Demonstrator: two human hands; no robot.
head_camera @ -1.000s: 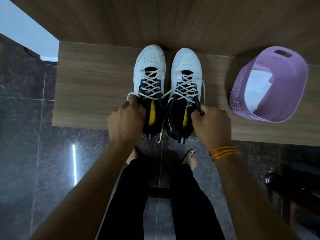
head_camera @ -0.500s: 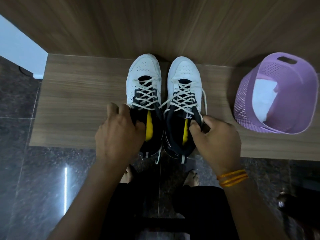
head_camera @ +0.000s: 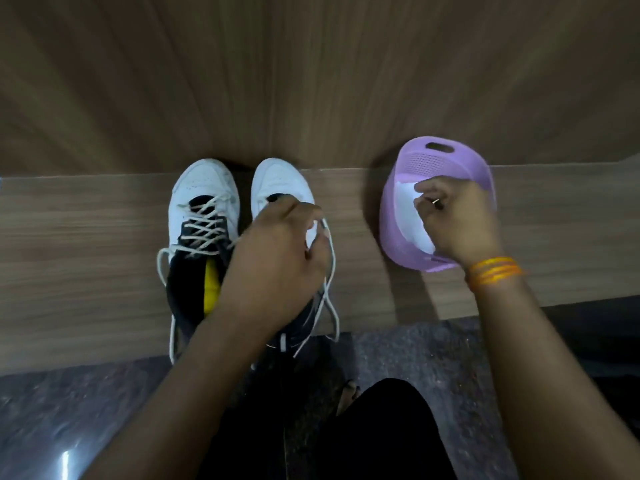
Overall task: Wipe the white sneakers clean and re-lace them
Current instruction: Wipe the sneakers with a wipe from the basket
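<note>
On the wooden ledge (head_camera: 86,258) the left sneaker (head_camera: 202,216) sits laced, toe to the wall, its yellow insole showing. Just beside it the right sneaker (head_camera: 282,183) lies under the left hand (head_camera: 277,261), fingers curled over the tongue (whether they pinch a lace (head_camera: 329,271) I cannot tell). Further right, the right hand (head_camera: 453,220) reaches into the tilted purple basket (head_camera: 446,154), fingertips pinching the white cloth (head_camera: 412,220).
</note>
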